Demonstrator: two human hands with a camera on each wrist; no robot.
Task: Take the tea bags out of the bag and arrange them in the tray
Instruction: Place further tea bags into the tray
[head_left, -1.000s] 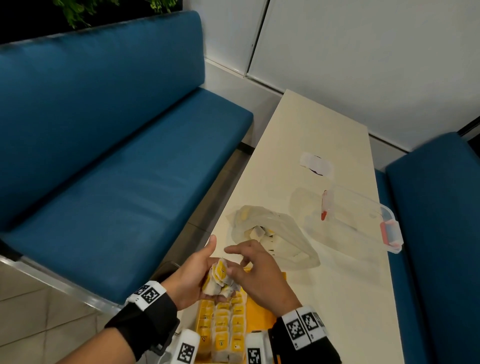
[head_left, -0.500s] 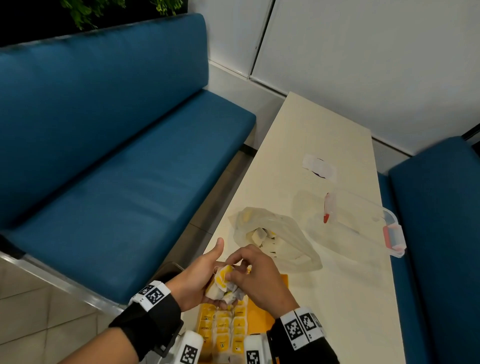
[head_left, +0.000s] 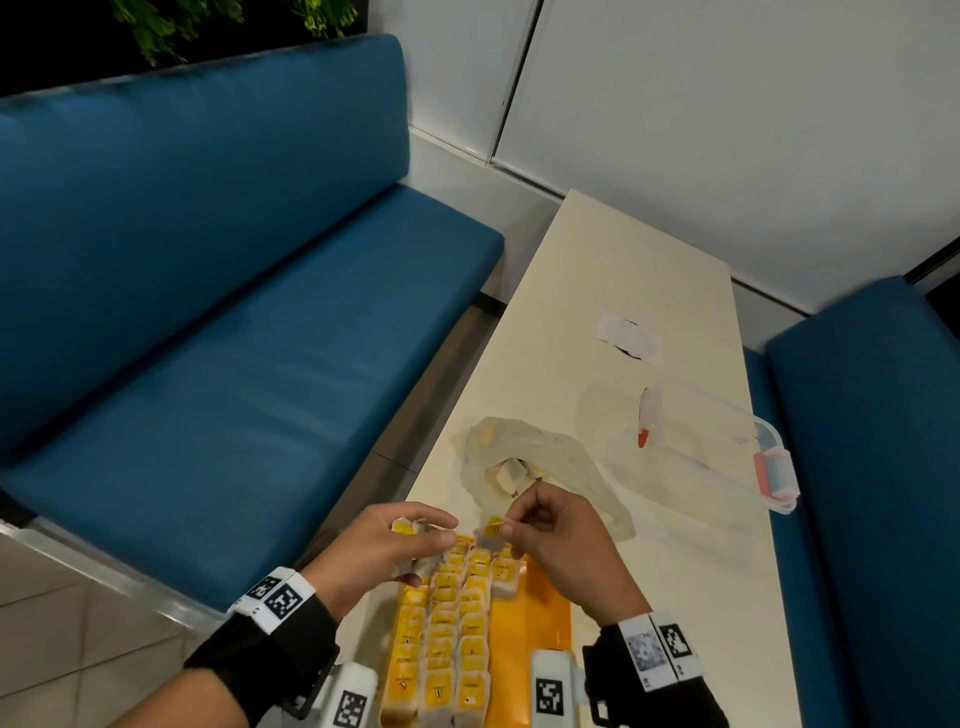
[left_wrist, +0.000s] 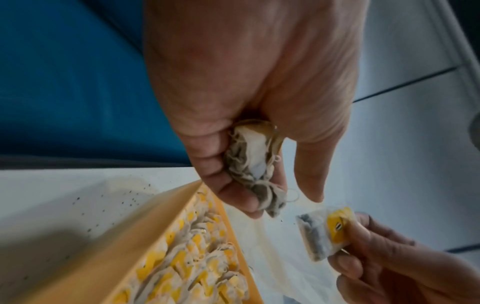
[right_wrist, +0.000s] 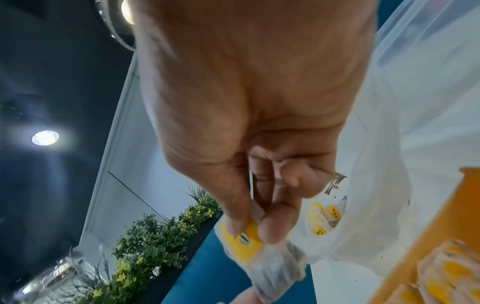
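hands: two. The left hand (head_left: 387, 540) has its fingers curled round a small bunch of tea bags (left_wrist: 255, 164); I can't count them, they're squashed together with strings tangled.
single tea bag: one, pinched by its yellow tag between thumb and fingertips of the right hand (head_left: 558, 535). In the left wrist view the single tea bag (left_wrist: 322, 232) hangs just beside the left hand's bunch, not touching it.
tray: one orange tray (head_left: 545, 608) on the bench (head_left: 623, 291), right under both hands.
rows in tray: three rows of tea bags (head_left: 447, 644) packed along the tray's left part, the right strip bare. The near end is cut off by the picture edge and the wrist cameras, so no exact count from me.
plastic bag: one thin whitish plastic bag (head_left: 566, 467), lying just past the tray, mouth open. A few tea bags still inside; the right wrist view shows yellow tags through the film, number hard to make out.
clear box: one clear box (head_left: 727, 457) with red clips, further right on the bench, well apart from the tray.
white scrap: one white scrap (head_left: 628, 335) further up the bench, too small to tell what it is.
sofas: two blue sofas (head_left: 234, 312), one on each side, the right one mostly cut off.
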